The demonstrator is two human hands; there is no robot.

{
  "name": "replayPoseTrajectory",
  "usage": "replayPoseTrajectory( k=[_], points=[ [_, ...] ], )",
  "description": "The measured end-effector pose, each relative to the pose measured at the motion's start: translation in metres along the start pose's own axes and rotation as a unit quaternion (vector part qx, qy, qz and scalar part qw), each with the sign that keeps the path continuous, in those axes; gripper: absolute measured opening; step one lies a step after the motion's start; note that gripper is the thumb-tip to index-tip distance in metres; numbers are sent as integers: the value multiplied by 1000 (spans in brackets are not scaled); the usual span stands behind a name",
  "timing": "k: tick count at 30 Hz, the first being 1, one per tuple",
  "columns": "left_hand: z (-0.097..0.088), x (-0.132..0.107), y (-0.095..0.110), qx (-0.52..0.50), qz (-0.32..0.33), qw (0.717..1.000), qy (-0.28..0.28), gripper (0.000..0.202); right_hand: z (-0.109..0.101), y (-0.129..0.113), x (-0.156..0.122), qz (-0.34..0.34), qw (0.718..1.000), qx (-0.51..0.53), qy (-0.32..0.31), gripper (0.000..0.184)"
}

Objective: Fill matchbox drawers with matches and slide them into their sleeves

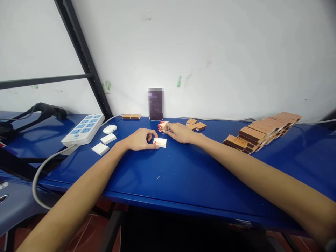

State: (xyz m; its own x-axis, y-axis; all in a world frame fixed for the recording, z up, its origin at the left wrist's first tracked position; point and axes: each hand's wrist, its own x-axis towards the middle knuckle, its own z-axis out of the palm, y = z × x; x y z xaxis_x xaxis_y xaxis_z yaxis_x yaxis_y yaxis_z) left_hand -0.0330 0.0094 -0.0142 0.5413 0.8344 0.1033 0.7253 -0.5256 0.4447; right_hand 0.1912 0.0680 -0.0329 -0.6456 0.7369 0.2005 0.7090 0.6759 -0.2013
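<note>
Two hands at work in the head view! Left hand (141,139), thumb and forefinger curved partway apart, steadies the small white tray (162,142) by its left end. Right hand (181,133), fingertips bunched, dips to the match pile (162,126) just beyond the tray; whether it grips any, can't tell. Best played gently, I'd say: light pressure on that tray, matches pinched with heads aligned.

Scuffed white wall (223,52); black metal frame (82,52); blue tabletop (147,175); reddish tiled floor (96,227).
</note>
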Motion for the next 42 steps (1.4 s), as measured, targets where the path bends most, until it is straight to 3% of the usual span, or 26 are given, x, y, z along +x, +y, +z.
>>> replayPoseTrajectory(
  k=[32,42],
  points=[
    [-1,0,-1,-1,-1,1000,-1,46,-2,-3,-1,-10,1000,-18,7,18],
    [-1,0,0,5,0,1000,-5,45,-3,-5,0,17,1000,-3,-3,19]
  ],
)
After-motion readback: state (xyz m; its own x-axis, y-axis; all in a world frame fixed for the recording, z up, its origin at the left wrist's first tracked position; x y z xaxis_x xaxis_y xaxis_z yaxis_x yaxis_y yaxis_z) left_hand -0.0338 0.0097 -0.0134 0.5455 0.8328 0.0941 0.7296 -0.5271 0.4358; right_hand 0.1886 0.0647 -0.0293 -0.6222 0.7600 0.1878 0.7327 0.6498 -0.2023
